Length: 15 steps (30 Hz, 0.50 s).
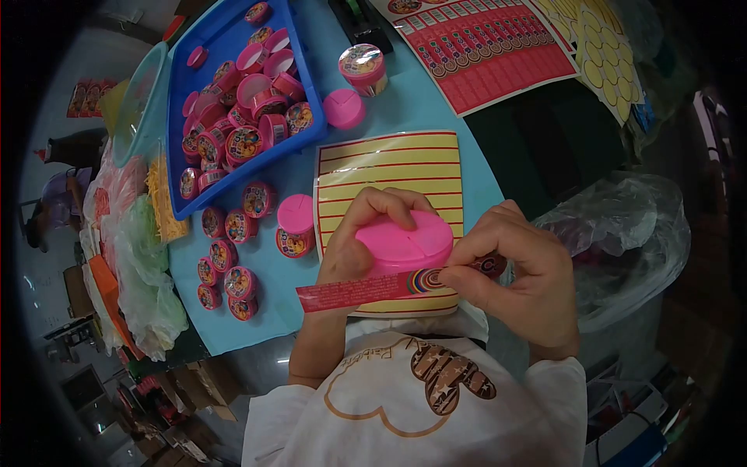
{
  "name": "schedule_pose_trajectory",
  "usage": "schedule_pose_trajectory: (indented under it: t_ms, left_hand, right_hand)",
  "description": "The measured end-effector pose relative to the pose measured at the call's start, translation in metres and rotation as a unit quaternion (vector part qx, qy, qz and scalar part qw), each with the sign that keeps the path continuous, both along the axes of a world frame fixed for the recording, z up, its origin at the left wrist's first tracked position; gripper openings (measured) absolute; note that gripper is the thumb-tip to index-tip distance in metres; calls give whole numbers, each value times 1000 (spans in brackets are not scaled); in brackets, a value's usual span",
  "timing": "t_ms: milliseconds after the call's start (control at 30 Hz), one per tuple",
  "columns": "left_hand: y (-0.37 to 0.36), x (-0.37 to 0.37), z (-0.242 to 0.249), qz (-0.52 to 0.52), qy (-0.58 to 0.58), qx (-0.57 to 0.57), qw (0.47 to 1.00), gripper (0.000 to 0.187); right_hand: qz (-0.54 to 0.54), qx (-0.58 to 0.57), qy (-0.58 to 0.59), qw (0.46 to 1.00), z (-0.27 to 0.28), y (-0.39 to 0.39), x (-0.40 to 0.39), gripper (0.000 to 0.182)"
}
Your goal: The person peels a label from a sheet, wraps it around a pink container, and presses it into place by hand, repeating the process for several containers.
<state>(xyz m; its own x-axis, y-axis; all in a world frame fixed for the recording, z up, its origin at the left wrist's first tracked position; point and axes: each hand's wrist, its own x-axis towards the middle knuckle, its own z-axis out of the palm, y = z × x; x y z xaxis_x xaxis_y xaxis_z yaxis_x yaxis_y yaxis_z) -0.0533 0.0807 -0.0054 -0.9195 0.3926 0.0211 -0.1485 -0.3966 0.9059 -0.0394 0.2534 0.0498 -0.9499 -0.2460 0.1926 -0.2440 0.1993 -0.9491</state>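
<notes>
My left hand [348,245] is wrapped round a bright pink round plastic container [412,237], its lid facing up with a seam across it. Between the thumb and fingers of my right hand [517,276] is pinched a long red printed label strip [354,291] with coloured rings on it. The strip runs across the container's near side, and its free end points left, over my left wrist. Under both hands lies a sheet of yellow label strips with red lines [389,159].
A blue tray [313,86] full of small pink labelled tubs stands at the back left. More tubs [241,282] are stacked near the left edge. Red label sheets [498,58] and yellow round stickers [607,62] lie at the back right. A clear plastic bag [630,241] is at the right.
</notes>
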Motion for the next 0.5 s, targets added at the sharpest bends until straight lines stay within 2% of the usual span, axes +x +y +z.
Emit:
schedule_pose_trajectory:
  t_ms: [67,233,267,333,433,500]
  left_hand:
    - [5,1,5,23,16,-36,999,68]
    - [5,-2,3,67,3,36,997,51]
    - [4,-2,0,69,6,36,997,51]
    - [4,-3,-5,125,56,35,990,32]
    - [6,4,-5,150,45,-5,988,25]
    - [13,15,-6,160,48,-33,985,32]
  right_hand:
    - [12,27,11,1000,2,4,0,14]
    - [-3,87,13,996,-1,-1,0,16]
    - [-28,78,8,997,-6,-5,-1,18]
    - [-53,69,8,996,-16,-7,-2,21]
    - [-73,33,-6,997,-21,-5,-4,20]
    - [-117,-42,-120,985,-19,-6,-4,19]
